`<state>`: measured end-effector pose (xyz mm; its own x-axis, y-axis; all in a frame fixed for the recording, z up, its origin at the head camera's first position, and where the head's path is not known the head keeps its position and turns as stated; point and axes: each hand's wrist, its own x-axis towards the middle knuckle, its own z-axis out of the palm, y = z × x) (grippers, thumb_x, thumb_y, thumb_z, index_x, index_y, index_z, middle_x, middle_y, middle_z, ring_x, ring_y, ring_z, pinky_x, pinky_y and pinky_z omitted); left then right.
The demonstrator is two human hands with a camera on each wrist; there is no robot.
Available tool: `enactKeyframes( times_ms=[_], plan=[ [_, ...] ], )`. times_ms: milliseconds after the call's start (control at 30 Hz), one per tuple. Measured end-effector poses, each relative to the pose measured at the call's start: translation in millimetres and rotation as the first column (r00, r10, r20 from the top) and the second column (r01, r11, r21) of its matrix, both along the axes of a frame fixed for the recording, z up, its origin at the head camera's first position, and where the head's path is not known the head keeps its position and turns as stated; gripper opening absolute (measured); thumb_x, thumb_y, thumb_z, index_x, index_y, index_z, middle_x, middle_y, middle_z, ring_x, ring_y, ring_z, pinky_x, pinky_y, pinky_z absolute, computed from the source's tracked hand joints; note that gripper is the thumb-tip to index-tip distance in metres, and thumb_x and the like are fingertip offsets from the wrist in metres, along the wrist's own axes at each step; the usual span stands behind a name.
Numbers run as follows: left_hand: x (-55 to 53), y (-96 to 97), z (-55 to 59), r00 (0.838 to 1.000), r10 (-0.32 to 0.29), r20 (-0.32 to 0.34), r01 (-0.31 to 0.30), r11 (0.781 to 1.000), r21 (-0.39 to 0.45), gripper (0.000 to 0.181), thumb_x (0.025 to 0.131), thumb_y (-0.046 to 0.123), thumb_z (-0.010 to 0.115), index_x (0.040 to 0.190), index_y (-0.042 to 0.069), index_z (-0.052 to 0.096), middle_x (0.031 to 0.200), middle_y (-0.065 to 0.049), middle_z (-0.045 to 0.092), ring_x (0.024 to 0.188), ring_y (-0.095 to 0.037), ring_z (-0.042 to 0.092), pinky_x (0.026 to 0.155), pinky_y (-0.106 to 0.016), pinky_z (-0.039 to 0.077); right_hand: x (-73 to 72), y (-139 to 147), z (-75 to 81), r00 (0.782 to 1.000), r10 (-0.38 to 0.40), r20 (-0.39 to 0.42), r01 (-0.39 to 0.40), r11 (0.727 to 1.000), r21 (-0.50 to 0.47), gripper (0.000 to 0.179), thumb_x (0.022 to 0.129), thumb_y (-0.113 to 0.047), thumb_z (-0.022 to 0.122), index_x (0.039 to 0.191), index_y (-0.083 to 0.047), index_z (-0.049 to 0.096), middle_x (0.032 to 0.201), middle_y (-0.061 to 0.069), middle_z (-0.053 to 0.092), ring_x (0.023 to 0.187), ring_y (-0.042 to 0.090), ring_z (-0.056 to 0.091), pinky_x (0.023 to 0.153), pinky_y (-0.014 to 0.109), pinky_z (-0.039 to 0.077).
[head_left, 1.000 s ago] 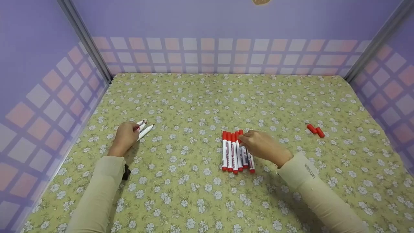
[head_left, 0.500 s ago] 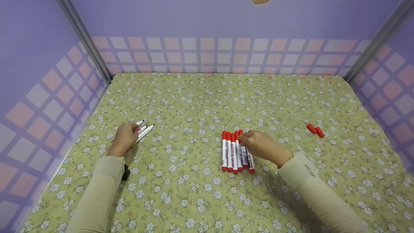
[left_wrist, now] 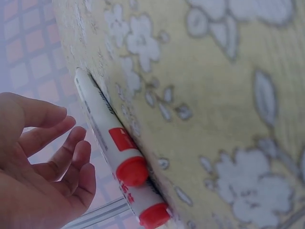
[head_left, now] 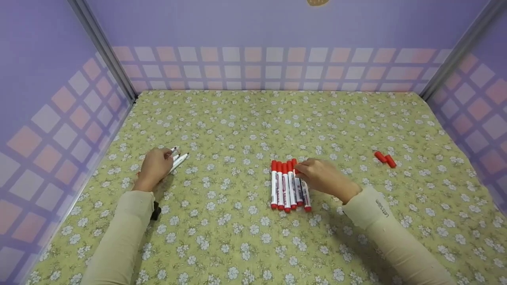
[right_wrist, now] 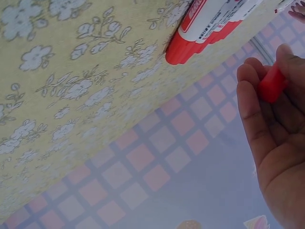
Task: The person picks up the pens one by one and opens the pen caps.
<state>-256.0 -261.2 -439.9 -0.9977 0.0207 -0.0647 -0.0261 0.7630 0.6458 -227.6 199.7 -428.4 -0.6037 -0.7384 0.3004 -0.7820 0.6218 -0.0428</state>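
Observation:
Uncapped white markers [head_left: 180, 160] lie slanted on the cloth at the left, partly hidden by my left hand [head_left: 154, 168]. In the left wrist view, two marker barrels [left_wrist: 97, 109] with red ends rest on the cloth; the loosely bent fingers [left_wrist: 71, 157] stand beside them, apart and holding nothing. My right hand [head_left: 323, 178] pinches a red marker cap [right_wrist: 272, 85] between thumb and fingertips. It hovers at the upper right of a row of capped red-and-white markers [head_left: 285, 186], laid side by side, and covers part of the rightmost one.
Two loose red caps [head_left: 385, 159] lie at the right side of the table. A flowered yellow-green cloth [head_left: 222, 118] covers the tabletop. Purple panels with a checked band [head_left: 253, 67] enclose the back and sides.
My left hand has loosened from the uncapped markers and shifted slightly to the right. My right hand, with the red cap, has edged a little to the right.

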Motion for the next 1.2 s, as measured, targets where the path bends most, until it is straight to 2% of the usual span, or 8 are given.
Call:
enactKeyframes(
  times_ms=[133,367,533,600,700,800,1067,1200],
  plan=[
    [0.0,7.9,0.9,1.000,-0.011,-0.007,0.011,1.000,-0.007,0.040,0.099,0.011,0.039,0.133,-0.007,0.052,0.126,-0.030,0.053,0.041,-0.010,0.036,0.042,-0.028,0.036,-2.3,6.4,0.1,1.000,-0.025,0.006,0.025,0.999,-0.025,0.009,0.089,-0.009,0.068,0.093,-0.002,0.071,0.079,0.009,0.070,0.065,0.017,0.065,0.059,0.030,0.055],
    [-0.6,25.2,-0.1,0.998,-0.055,-0.034,0.052,0.996,-0.076,0.037,0.100,0.010,0.042,0.129,-0.005,0.056,0.123,-0.027,0.056,0.063,-0.017,0.045,0.058,-0.033,0.039,-9.5,20.1,-1.6,0.995,-0.103,-0.010,0.102,0.992,-0.068,0.006,0.088,-0.005,0.068,0.092,-0.001,0.070,0.080,0.011,0.069,0.071,0.022,0.066,0.063,0.033,0.056],
    [-0.5,41.4,0.7,0.995,-0.094,-0.033,0.092,0.994,-0.061,0.038,0.098,0.010,0.040,0.130,-0.004,0.057,0.119,-0.025,0.059,0.052,-0.014,0.038,0.052,-0.032,0.036,-14.3,33.3,-1.6,0.984,-0.176,0.001,0.175,0.981,-0.081,0.014,0.089,-0.006,0.066,0.100,0.002,0.070,0.087,0.015,0.071,0.076,0.025,0.068,0.065,0.036,0.057],
    [0.6,49.1,1.4,0.993,-0.113,-0.038,0.110,0.992,-0.058,0.038,0.098,0.010,0.042,0.129,-0.004,0.057,0.118,-0.024,0.060,0.054,-0.015,0.040,0.053,-0.032,0.036,-15.9,39.7,-1.9,0.978,-0.206,0.017,0.207,0.975,-0.085,0.018,0.090,-0.006,0.065,0.105,0.005,0.069,0.092,0.017,0.071,0.079,0.027,0.069,0.066,0.037,0.057],
    [2.0,61.2,1.8,0.988,-0.149,-0.050,0.146,0.987,-0.066,0.036,0.098,0.010,0.044,0.128,-0.004,0.058,0.117,-0.024,0.061,0.068,-0.021,0.054,0.060,-0.033,0.042,-17.9,50.0,-3.0,0.966,-0.254,0.056,0.258,0.962,-0.087,0.024,0.093,-0.005,0.061,0.112,0.007,0.066,0.097,0.021,0.069,0.080,0.030,0.069,0.067,0.039,0.057],
    [3.8,73.5,1.4,0.983,-0.178,-0.044,0.175,0.983,-0.059,0.036,0.098,0.010,0.045,0.129,-0.003,0.058,0.119,-0.023,0.061,0.084,-0.026,0.060,0.064,-0.035,0.044,-20.2,59.5,-4.1,0.948,-0.300,0.108,0.311,0.945,-0.100,0.027,0.095,-0.006,0.058,0.117,0.008,0.064,0.101,0.022,0.068,0.081,0.031,0.068,0.068,0.041,0.057],
    [10.1,109.6,1.5,0.971,-0.239,-0.005,0.239,0.971,-0.030,0.037,0.098,0.012,0.047,0.132,0.000,0.056,0.120,-0.019,0.061,0.075,-0.019,0.056,0.062,-0.032,0.043,-27.2,83.9,-5.9,0.901,-0.419,0.111,0.431,0.893,-0.127,0.026,0.095,-0.007,0.058,0.115,0.008,0.063,0.102,0.021,0.056,0.068,0.027,0.061,0.056,0.037,0.052],
    [13.6,126.1,1.3,0.965,-0.264,0.009,0.264,0.965,0.008,0.038,0.099,0.014,0.047,0.134,0.002,0.054,0.120,-0.017,0.061,0.074,-0.018,0.056,0.061,-0.031,0.044,-29.7,98.6,-7.6,0.872,-0.467,0.146,0.484,0.867,-0.117,0.028,0.097,-0.010,0.057,0.118,0.007,0.061,0.102,0.021,0.054,0.069,0.028,0.059,0.056,0.039,0.051]
  ],
)
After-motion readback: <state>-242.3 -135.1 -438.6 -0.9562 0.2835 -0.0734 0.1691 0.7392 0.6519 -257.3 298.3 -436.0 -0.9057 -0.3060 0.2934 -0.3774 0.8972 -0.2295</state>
